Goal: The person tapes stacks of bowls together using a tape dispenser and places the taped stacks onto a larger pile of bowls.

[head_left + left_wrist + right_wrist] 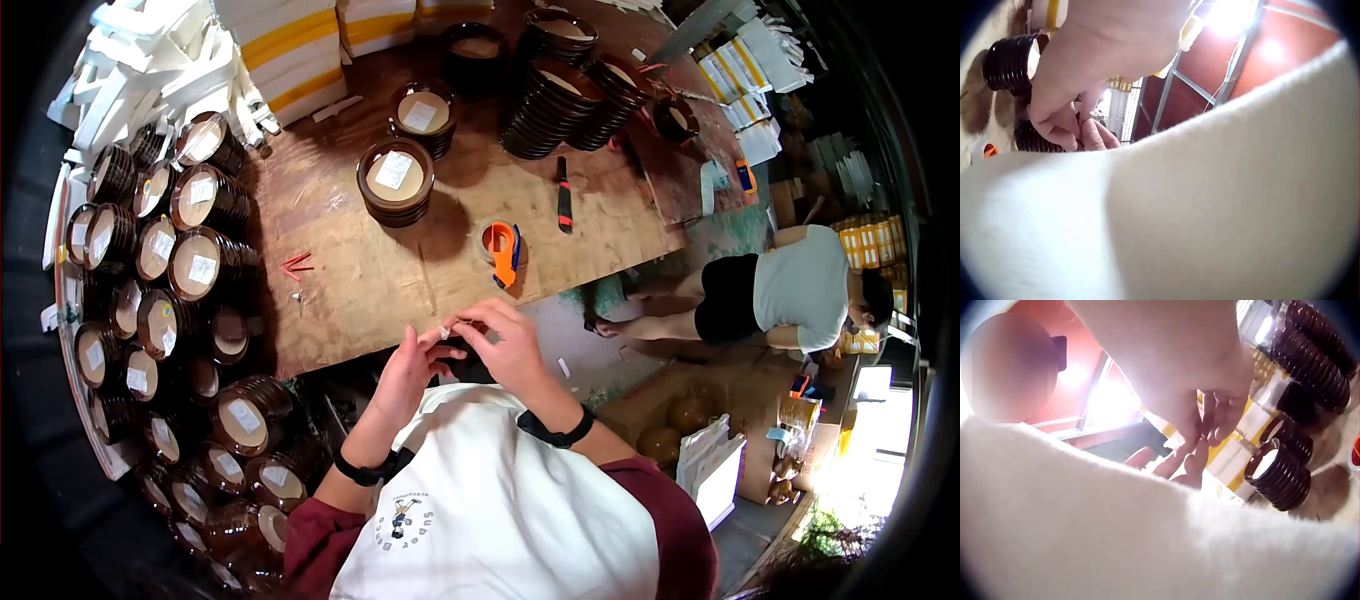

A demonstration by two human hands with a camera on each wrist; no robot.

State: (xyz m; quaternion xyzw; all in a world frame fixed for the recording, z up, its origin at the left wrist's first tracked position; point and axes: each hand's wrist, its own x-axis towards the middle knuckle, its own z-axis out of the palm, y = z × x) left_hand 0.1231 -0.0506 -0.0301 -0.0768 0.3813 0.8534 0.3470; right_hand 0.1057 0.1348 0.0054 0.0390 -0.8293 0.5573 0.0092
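Note:
Both hands meet in front of the white shirt, just off the table's near edge. The right hand (pixel 508 348) pinches a small whitish scrap (pixel 445 332) between thumb and fingertips, right at the left hand's fingertips; what the scrap is I cannot tell. The left hand (pixel 402 378) is held palm inward, thumb raised and fingers loosely bent. Beyond them on the table lies an orange and blue tape dispenser (pixel 503 252) with a clear roll. Further back stands a short stack of brown glazed dishes (pixel 397 200) with a white label on top.
Many labelled dish stacks (pixel 195 270) crowd the left side. Taller stacks (pixel 545 110) stand at the back of the wooden table (pixel 330 250). A red and black utility knife (pixel 564 200) and red strips (pixel 296 265) lie on it. Another person (pixel 800 285) is at the right.

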